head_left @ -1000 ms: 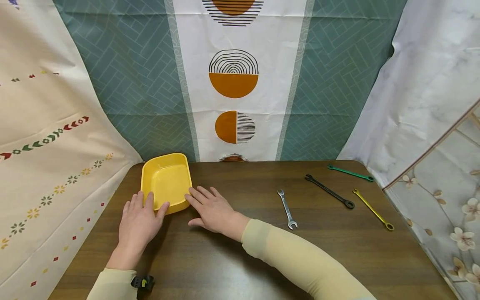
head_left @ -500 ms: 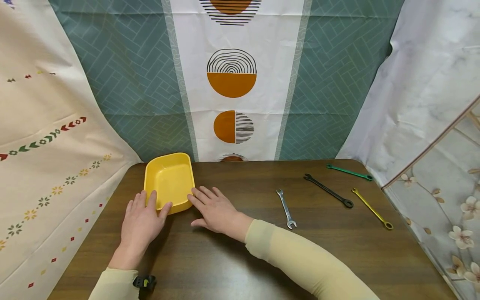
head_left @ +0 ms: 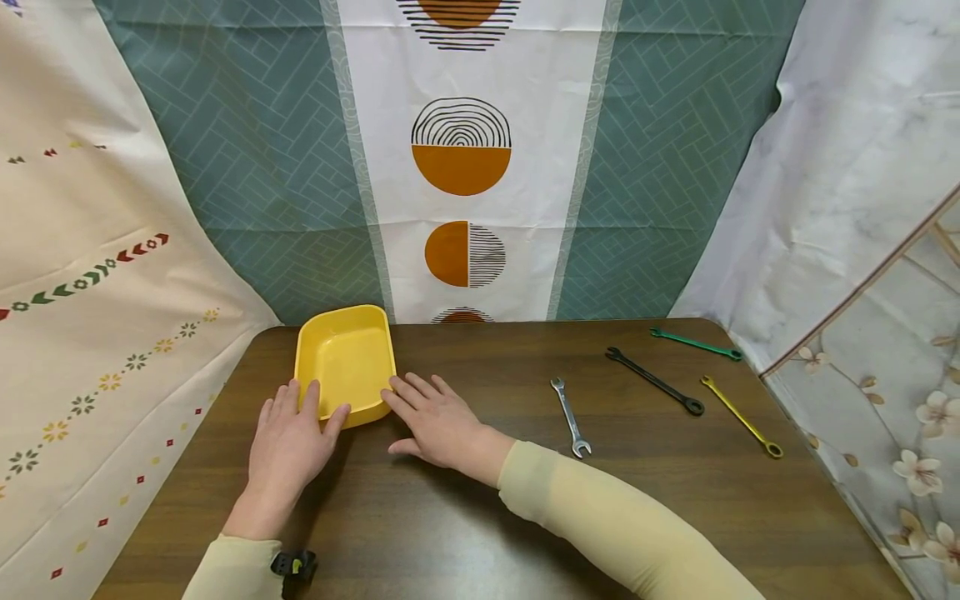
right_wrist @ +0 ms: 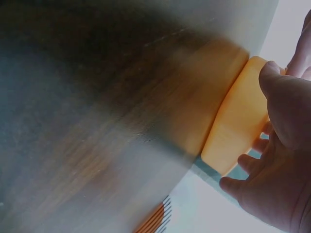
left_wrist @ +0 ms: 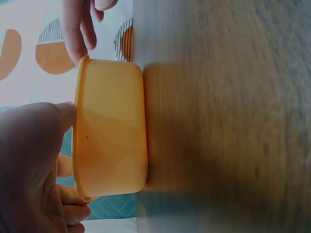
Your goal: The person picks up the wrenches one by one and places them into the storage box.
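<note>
A yellow plastic tray (head_left: pixel 347 367) with raised walls sits upright at the left back of the table. My left hand (head_left: pixel 288 442) rests at its near left corner, fingers extended over the rim and the thumb at the near edge. In the left wrist view, the thumb touches the rim of the tray (left_wrist: pixel 114 126), which sits flat on the wood. My right hand (head_left: pixel 438 421) has its fingers spread, fingertips touching the tray's right wall near the front corner. The right wrist view shows the tray (right_wrist: pixel 238 116) beyond this hand (right_wrist: pixel 277 165).
To the right lie a silver open-end wrench (head_left: pixel 572 418), a black wrench (head_left: pixel 655 382), a yellow wrench (head_left: pixel 741 416) and a green wrench (head_left: pixel 696 343). The brown wooden table (head_left: pixel 420 533) is bordered by hanging cloths at the back (head_left: pixel 300 167) and both sides.
The tray has slid a short way to the right across the table, both hands moving along with it. The wrenches keep their places; the head view has shifted slightly.
</note>
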A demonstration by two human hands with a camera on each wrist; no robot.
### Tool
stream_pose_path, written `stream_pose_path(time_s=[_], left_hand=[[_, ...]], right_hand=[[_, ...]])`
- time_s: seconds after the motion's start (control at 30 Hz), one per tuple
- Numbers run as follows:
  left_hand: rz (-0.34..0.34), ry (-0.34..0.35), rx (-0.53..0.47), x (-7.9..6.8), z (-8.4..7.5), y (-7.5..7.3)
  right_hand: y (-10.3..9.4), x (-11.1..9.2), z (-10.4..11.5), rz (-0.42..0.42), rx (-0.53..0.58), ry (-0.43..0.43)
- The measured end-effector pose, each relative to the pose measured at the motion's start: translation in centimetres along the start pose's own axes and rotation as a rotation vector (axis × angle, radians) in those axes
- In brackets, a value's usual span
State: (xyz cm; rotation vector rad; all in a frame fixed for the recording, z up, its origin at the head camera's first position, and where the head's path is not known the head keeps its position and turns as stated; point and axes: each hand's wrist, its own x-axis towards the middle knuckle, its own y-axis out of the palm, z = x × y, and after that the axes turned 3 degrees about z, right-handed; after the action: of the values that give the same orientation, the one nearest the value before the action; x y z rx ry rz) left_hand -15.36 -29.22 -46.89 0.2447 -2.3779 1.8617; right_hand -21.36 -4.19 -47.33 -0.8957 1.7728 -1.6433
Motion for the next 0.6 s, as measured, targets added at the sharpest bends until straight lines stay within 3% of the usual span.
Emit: stream_pose_path(time_s=[0.6], left_hand=[[0.006,0.019,-0.006,0.3,-1.2,0.5]], right_hand=[[-0.2,-1.6,-0.8,0.029,0.027,0.024]])
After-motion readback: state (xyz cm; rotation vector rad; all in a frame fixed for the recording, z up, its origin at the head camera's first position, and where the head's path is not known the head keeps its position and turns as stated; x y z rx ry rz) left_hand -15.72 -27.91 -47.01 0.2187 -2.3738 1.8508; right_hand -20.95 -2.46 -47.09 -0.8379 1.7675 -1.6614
